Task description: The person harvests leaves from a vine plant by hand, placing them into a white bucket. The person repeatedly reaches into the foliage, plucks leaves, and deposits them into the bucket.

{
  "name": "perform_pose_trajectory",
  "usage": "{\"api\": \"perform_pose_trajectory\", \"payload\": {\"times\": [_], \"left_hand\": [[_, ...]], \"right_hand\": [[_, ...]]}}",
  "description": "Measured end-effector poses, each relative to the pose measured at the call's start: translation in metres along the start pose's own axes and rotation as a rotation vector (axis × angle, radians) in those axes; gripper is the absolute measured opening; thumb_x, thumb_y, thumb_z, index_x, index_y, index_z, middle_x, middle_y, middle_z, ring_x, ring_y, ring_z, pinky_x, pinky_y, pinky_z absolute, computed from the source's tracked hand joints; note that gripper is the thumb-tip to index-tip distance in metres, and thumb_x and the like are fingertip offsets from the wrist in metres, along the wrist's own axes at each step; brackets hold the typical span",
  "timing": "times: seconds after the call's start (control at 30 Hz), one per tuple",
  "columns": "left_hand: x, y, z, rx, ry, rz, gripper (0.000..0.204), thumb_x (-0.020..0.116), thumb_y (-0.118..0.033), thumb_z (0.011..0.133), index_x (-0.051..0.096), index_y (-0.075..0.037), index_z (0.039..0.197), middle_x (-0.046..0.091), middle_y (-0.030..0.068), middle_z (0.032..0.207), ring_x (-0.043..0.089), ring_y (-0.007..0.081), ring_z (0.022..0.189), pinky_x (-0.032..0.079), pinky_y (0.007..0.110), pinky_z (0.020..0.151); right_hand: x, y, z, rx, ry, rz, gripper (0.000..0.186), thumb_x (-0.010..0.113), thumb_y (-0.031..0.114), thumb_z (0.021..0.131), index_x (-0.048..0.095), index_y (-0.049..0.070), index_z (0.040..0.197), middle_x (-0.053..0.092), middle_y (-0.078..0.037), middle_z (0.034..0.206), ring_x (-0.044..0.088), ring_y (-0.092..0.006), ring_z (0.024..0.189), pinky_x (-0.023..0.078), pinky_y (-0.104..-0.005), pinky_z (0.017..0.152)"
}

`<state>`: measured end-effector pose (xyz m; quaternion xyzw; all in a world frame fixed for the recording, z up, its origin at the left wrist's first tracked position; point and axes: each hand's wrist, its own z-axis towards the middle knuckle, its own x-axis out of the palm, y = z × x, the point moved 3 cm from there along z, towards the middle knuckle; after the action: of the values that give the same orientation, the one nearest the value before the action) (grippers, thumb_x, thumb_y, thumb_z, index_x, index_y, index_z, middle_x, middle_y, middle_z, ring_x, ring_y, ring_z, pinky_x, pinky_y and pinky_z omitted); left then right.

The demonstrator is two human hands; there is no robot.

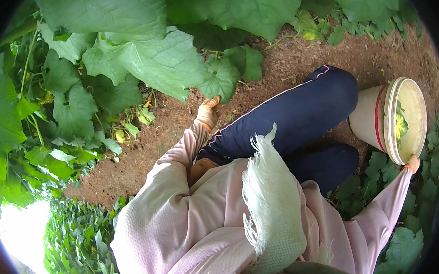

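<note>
My left hand (208, 114) is low over the soil, its fingers closed at the lower edge of a green lobed leaf (220, 79). The fingertips overlap that leaf, and part of the grip is hidden. Out to the right, my right hand (412, 163) grips the rim of a whitish bucket (366, 114) with a red band. The bucket tilts so that its mouth faces right. Inside it lies a yellow-green leaf (400, 125); the rest of its inside is partly hidden.
Large vine leaves (148, 61) hang over the upper left. Yellowed leaves (120, 135) lie low among the stems. Brown soil (125, 173) runs beneath my bent legs (292, 109) in dark trousers. More green leaves (400, 251) grow at the lower right.
</note>
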<state>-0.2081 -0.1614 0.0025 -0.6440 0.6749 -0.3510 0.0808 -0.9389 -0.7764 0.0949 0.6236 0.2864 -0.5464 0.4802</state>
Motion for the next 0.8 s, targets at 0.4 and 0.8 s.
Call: {"api": "perform_pose_trajectory", "payload": {"times": [0.4,0.8], "left_hand": [[0.023,-0.028,-0.049,0.151,0.095,0.31,0.015,0.069,-0.012,0.08,0.061,-0.004,0.091,0.063,0.0059,0.081,0.06,0.018,0.069,0.049,0.033,0.059],[0.107,-0.051,-0.125,1.017,0.423,1.316,0.036,0.062,-0.031,0.078,0.064,0.001,0.097,0.061,0.0161,0.109,0.055,0.0347,0.106,0.045,0.041,0.09]], "right_hand": [[-0.105,0.247,-0.236,-0.772,-0.184,0.486,0.033,0.052,0.009,0.088,0.058,0.002,0.12,0.061,-0.012,0.118,0.057,-0.0224,0.108,0.043,-0.031,0.093],[0.038,0.498,-0.588,-1.699,0.343,0.291,0.028,0.055,0.026,0.086,0.066,0.011,0.106,0.067,-0.012,0.099,0.064,-0.0276,0.09,0.05,-0.0367,0.073]]}}
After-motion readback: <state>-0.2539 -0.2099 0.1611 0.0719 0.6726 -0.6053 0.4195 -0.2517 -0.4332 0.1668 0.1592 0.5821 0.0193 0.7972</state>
